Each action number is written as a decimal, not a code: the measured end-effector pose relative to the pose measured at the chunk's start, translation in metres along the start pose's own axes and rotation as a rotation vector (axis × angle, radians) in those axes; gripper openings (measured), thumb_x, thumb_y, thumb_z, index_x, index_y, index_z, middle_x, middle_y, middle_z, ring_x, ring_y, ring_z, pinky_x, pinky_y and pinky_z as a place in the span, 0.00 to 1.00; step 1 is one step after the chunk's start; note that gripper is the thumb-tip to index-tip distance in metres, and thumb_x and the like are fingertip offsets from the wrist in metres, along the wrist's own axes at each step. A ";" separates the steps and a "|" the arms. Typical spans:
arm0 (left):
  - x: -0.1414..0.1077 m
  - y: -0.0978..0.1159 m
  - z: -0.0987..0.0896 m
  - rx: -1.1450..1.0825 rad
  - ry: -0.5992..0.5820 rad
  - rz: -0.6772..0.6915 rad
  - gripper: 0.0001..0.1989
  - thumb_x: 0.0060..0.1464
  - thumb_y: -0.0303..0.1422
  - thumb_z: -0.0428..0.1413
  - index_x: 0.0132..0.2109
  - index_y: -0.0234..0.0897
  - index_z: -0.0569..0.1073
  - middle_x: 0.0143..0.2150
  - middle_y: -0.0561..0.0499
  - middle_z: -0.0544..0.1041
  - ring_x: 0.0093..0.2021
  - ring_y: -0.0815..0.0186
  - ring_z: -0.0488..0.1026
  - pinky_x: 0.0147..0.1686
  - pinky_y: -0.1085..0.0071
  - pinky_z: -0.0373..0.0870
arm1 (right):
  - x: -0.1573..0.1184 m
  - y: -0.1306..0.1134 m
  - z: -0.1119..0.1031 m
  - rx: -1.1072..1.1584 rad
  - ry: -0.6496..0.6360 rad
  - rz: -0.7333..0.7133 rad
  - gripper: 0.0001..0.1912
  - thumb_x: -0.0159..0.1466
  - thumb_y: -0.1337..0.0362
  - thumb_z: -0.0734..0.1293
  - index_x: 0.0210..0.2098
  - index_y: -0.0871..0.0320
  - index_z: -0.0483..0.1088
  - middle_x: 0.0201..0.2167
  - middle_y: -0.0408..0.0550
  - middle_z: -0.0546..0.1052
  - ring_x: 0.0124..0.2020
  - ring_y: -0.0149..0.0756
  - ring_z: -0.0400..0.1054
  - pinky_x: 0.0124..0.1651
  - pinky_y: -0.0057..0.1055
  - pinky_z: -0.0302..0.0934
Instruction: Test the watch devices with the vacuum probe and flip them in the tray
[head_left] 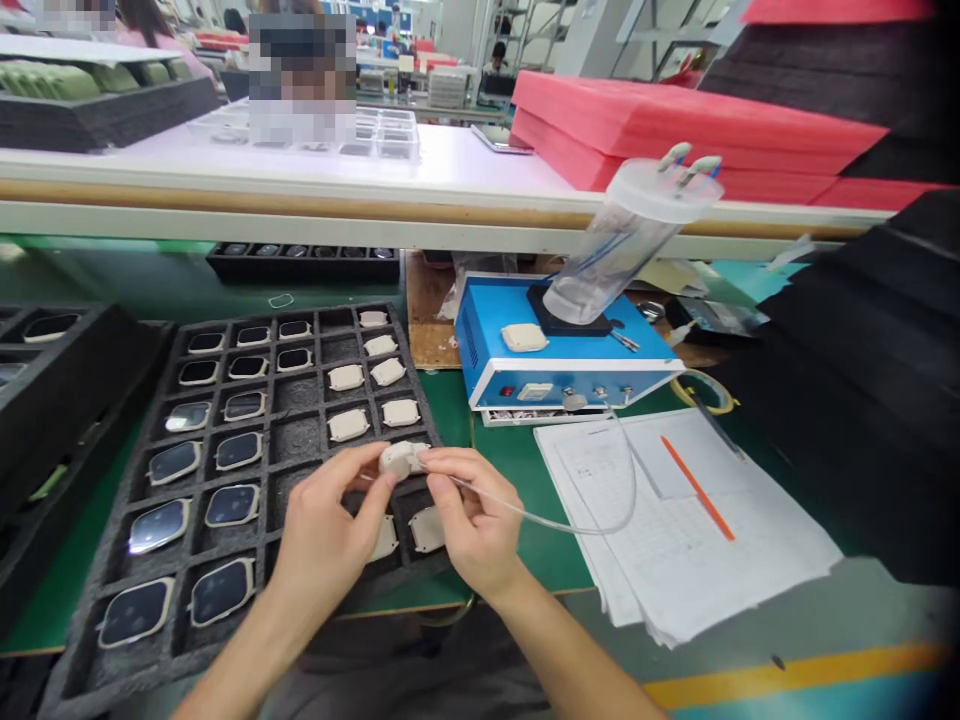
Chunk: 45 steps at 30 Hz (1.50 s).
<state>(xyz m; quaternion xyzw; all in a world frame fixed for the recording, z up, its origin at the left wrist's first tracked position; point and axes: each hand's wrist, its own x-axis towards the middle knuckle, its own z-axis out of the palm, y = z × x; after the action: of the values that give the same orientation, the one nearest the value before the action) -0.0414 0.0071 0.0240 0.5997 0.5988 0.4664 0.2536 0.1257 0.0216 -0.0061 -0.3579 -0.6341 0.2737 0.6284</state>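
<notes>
My left hand (326, 520) pinches a small beige watch case (396, 460) between thumb and fingers, above the near right part of a black foam tray (296, 432). Close against the case, my right hand (480, 525) grips the end of a thin clear tube (559, 523); its tip is hidden by my fingers. The tube curves back to the front of a blue benchtop machine (480, 335). In the tray's left columns lie several watches with dark screens (238, 450). Several beige cases (349, 425) fill compartments on the right.
A clear cylinder (607, 250) leans on the machine, beside another beige case (524, 338). Papers (600, 500) with an orange pen (697, 488) lie to the right. Black foam trays (67, 430) are stacked at left. A shelf edge (300, 215) crosses ahead, carrying red foam (637, 120).
</notes>
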 end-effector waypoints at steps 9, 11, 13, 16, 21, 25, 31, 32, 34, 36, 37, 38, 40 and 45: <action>0.200 -0.041 -0.039 0.612 -0.374 0.060 0.19 0.56 0.28 0.55 0.51 0.36 0.85 0.50 0.44 0.86 0.51 0.53 0.81 0.55 0.64 0.74 | -0.010 0.007 -0.002 -0.005 -0.017 0.045 0.08 0.69 0.71 0.68 0.43 0.53 0.79 0.40 0.50 0.83 0.42 0.39 0.80 0.44 0.38 0.78; 0.212 -0.050 -0.038 0.619 -0.381 0.038 0.18 0.54 0.30 0.58 0.50 0.38 0.85 0.46 0.45 0.87 0.48 0.53 0.82 0.51 0.66 0.75 | -0.012 0.008 -0.002 -0.003 -0.017 0.066 0.08 0.70 0.70 0.68 0.43 0.53 0.79 0.40 0.50 0.83 0.41 0.40 0.80 0.44 0.38 0.79; 0.206 -0.058 -0.043 0.647 -0.340 0.040 0.19 0.54 0.32 0.59 0.51 0.38 0.85 0.50 0.45 0.86 0.53 0.52 0.81 0.54 0.65 0.73 | -0.014 0.009 -0.003 0.008 -0.011 0.084 0.08 0.70 0.70 0.68 0.43 0.53 0.80 0.41 0.50 0.83 0.42 0.40 0.81 0.45 0.38 0.79; 0.184 -0.069 -0.063 0.745 -0.264 0.030 0.21 0.54 0.32 0.59 0.55 0.37 0.84 0.55 0.42 0.84 0.59 0.47 0.77 0.61 0.59 0.69 | -0.017 0.008 -0.004 0.043 -0.007 0.115 0.09 0.70 0.70 0.68 0.45 0.52 0.79 0.46 0.51 0.83 0.47 0.41 0.81 0.48 0.40 0.80; 0.166 -0.080 -0.082 0.868 -0.241 -0.006 0.20 0.56 0.35 0.60 0.55 0.38 0.83 0.52 0.39 0.85 0.56 0.42 0.78 0.60 0.52 0.68 | -0.017 0.006 -0.001 0.074 0.025 0.149 0.08 0.71 0.68 0.68 0.45 0.53 0.79 0.44 0.50 0.84 0.44 0.39 0.82 0.46 0.37 0.81; 0.167 -0.074 -0.075 0.846 -0.175 -0.014 0.18 0.64 0.36 0.54 0.54 0.34 0.82 0.53 0.36 0.84 0.57 0.44 0.78 0.59 0.53 0.67 | -0.013 0.002 0.002 0.073 0.073 0.145 0.06 0.71 0.67 0.68 0.43 0.54 0.78 0.39 0.48 0.84 0.38 0.35 0.83 0.42 0.31 0.81; 0.095 -0.034 -0.052 0.342 -0.042 -0.027 0.19 0.65 0.39 0.55 0.54 0.33 0.80 0.44 0.41 0.86 0.43 0.53 0.82 0.48 0.60 0.75 | -0.010 0.003 0.000 0.070 0.089 0.088 0.06 0.72 0.67 0.67 0.43 0.54 0.78 0.39 0.48 0.83 0.38 0.35 0.82 0.41 0.31 0.81; 0.074 -0.027 -0.044 0.134 -0.027 -0.075 0.20 0.62 0.41 0.58 0.55 0.32 0.80 0.40 0.42 0.86 0.38 0.55 0.82 0.45 0.61 0.76 | -0.010 0.004 0.000 0.073 0.084 0.076 0.06 0.72 0.67 0.67 0.44 0.54 0.78 0.39 0.48 0.83 0.39 0.36 0.81 0.41 0.33 0.80; 0.035 -0.014 -0.024 -0.230 0.005 -0.198 0.26 0.57 0.44 0.64 0.57 0.31 0.78 0.36 0.45 0.85 0.35 0.58 0.81 0.40 0.63 0.78 | -0.011 0.006 -0.001 0.072 0.070 0.066 0.07 0.72 0.68 0.67 0.44 0.53 0.78 0.40 0.48 0.82 0.41 0.37 0.81 0.43 0.35 0.80; 0.006 -0.004 -0.002 -0.498 0.043 -0.322 0.30 0.54 0.43 0.68 0.60 0.32 0.76 0.37 0.47 0.84 0.37 0.61 0.81 0.41 0.64 0.80 | -0.012 0.008 -0.002 0.065 0.053 0.067 0.07 0.72 0.68 0.67 0.44 0.53 0.78 0.41 0.49 0.82 0.43 0.38 0.80 0.45 0.37 0.79; -0.004 -0.001 0.008 -0.606 0.067 -0.373 0.31 0.52 0.41 0.70 0.60 0.33 0.76 0.39 0.47 0.84 0.39 0.62 0.82 0.42 0.65 0.81 | -0.012 0.009 -0.002 0.064 0.048 0.071 0.07 0.72 0.68 0.67 0.44 0.52 0.78 0.42 0.49 0.82 0.44 0.38 0.79 0.45 0.37 0.79; -0.011 0.002 0.017 -0.694 0.093 -0.413 0.31 0.50 0.39 0.71 0.59 0.33 0.76 0.41 0.47 0.85 0.40 0.62 0.82 0.43 0.66 0.81 | -0.012 0.010 -0.002 0.068 0.048 0.075 0.07 0.72 0.68 0.67 0.44 0.52 0.78 0.42 0.49 0.82 0.44 0.38 0.79 0.46 0.37 0.79; -0.016 0.004 0.030 -0.821 0.143 -0.460 0.30 0.46 0.36 0.74 0.55 0.34 0.78 0.44 0.47 0.84 0.42 0.63 0.82 0.43 0.68 0.82 | -0.013 0.011 -0.002 0.085 0.054 0.083 0.08 0.72 0.69 0.67 0.45 0.52 0.78 0.42 0.48 0.82 0.44 0.38 0.79 0.45 0.36 0.78; -0.014 0.002 0.035 -0.913 0.251 -0.440 0.21 0.42 0.34 0.76 0.42 0.35 0.78 0.39 0.50 0.84 0.39 0.67 0.82 0.41 0.72 0.82 | -0.013 0.011 -0.002 0.108 0.023 0.110 0.09 0.71 0.70 0.68 0.46 0.51 0.79 0.42 0.47 0.82 0.44 0.37 0.79 0.46 0.35 0.78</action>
<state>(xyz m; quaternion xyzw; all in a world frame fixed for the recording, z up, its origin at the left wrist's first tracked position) -0.0082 0.0027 0.0072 0.2273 0.4719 0.6841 0.5076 0.1282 0.0179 -0.0229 -0.3608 -0.5906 0.3375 0.6380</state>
